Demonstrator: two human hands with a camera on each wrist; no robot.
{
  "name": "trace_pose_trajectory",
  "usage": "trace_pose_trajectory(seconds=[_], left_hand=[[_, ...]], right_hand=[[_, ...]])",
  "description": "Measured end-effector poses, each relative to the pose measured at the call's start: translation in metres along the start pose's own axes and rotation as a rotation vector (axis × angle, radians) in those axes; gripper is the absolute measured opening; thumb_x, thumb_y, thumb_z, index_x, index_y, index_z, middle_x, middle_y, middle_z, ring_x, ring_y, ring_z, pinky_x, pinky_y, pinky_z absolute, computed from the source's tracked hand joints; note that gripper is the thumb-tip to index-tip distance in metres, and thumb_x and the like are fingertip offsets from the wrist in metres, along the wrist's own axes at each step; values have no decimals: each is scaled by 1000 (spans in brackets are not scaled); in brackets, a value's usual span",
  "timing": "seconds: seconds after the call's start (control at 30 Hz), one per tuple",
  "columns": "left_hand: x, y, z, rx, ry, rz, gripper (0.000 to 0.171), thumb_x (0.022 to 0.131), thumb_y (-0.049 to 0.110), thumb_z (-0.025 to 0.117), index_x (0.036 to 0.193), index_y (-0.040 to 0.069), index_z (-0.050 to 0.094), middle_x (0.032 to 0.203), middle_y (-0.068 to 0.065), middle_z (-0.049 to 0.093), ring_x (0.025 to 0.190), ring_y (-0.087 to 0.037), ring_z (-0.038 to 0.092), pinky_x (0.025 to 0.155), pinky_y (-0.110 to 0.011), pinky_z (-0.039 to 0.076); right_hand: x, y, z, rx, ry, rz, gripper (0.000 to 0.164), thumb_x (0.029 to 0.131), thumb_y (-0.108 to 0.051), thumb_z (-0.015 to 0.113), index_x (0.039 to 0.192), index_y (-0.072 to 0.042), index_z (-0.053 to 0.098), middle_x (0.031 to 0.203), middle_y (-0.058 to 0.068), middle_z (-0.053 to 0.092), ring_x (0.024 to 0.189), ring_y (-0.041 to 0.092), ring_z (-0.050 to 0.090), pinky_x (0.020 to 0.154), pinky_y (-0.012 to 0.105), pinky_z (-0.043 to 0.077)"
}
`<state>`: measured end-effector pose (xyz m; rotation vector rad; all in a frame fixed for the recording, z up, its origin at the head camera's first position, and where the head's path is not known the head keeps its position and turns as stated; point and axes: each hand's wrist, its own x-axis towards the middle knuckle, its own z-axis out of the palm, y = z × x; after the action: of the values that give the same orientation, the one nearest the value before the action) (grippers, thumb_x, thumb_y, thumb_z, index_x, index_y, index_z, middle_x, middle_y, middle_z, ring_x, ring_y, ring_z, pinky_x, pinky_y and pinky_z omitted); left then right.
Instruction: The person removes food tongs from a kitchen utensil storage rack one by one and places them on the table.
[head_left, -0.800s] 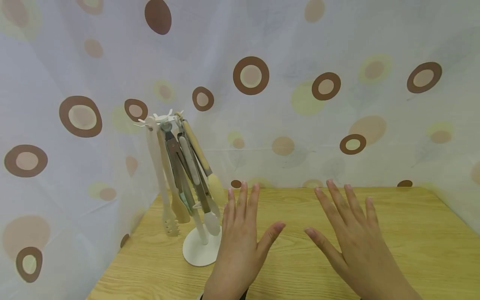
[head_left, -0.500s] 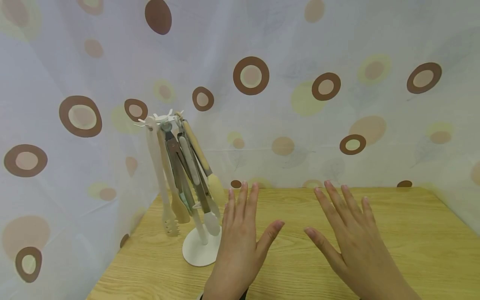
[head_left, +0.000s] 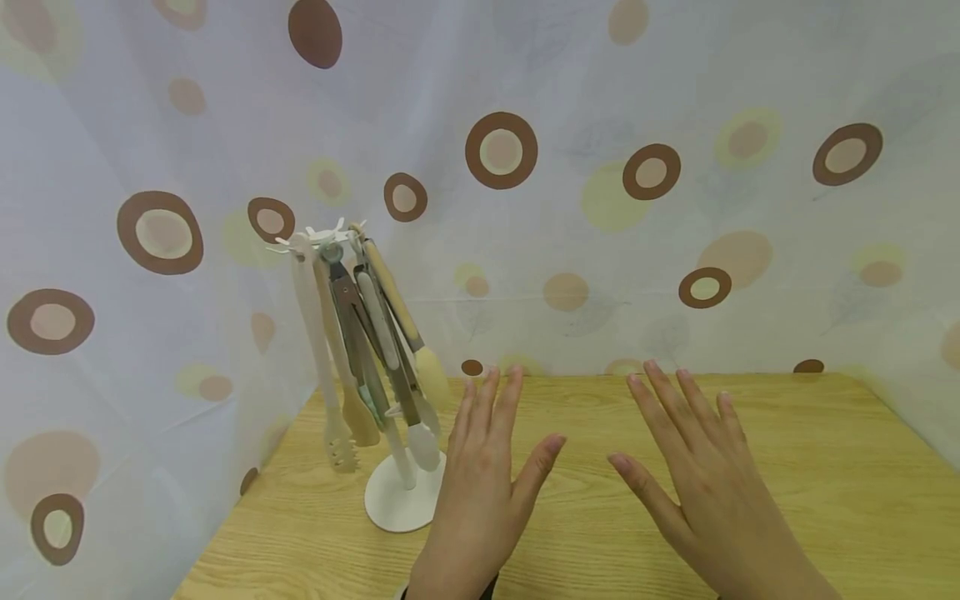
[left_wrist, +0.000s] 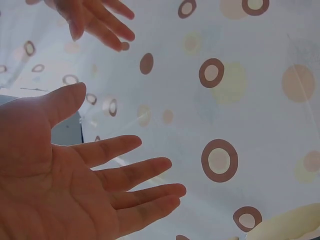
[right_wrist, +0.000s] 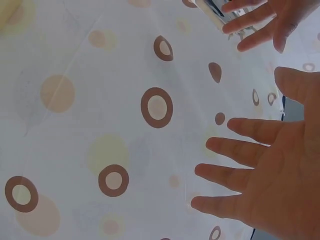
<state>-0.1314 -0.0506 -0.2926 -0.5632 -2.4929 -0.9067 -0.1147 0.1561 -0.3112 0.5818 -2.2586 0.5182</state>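
A person's left hand (head_left: 476, 492) was raised over the pale yellow wood-grain counter (head_left: 592, 550), its grip spread: straight fingers close together in the head view, thumb well out to the side. A dark band (head_left: 487, 588) circled the wrist. The right hand (head_left: 701, 492) was raised apart from it, its grip also spread, fingers straight and fanned, the two thumbs pointing toward each other.

Left of the left hand, a white stand with a round base (head_left: 396, 507) stood upright on the counter, its base partly hidden behind that hand. From its hooked top hung a pale slotted server (head_left: 342, 448), a tan flat-headed turner (head_left: 361, 421), dark grey-brown tongs (head_left: 347, 293) and a utensil with a yellow oval head (head_left: 432, 377).
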Motion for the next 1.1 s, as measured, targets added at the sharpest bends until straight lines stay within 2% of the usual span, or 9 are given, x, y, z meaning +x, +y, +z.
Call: trace_pose_trajectory(seconds=[0.23, 0.43, 0.63, 1.1], left_hand=[[1, -1, -2, -19, 27, 20, 66, 97, 51, 45, 151, 16, 30, 154, -10, 30, 143, -34, 22, 108, -58, 26], [0, -1, -3, -15, 64, 50, 65, 97, 47, 49, 149, 11, 34, 152, -6, 34, 143, -27, 23, 111, -53, 25], [0, -1, -3, -22, 76, 63, 63, 97, 46, 50, 147, 9, 36, 151, -6, 37, 143, -27, 24, 111, -51, 26], [2, -1, -4, -29, 129, 88, 56, 97, 40, 54, 143, 10, 42, 146, -6, 44, 139, -28, 33, 108, -50, 31]], right_hand=[[2, 1, 3, 1, 18, -25, 66, 99, -49, 43, 152, -12, 28, 155, 13, 28, 141, 40, 22, 112, 60, 8], [2, 0, 4, 8, 22, -30, 65, 100, -48, 43, 152, -13, 28, 155, 11, 28, 141, 39, 22, 112, 60, 9], [2, -1, 3, -2, 32, -31, 65, 100, -50, 40, 152, -12, 29, 154, 12, 30, 141, 39, 24, 112, 60, 11], [1, -2, 1, 3, 33, -22, 64, 100, -47, 44, 152, -13, 29, 154, 12, 30, 140, 41, 25, 111, 61, 11]])
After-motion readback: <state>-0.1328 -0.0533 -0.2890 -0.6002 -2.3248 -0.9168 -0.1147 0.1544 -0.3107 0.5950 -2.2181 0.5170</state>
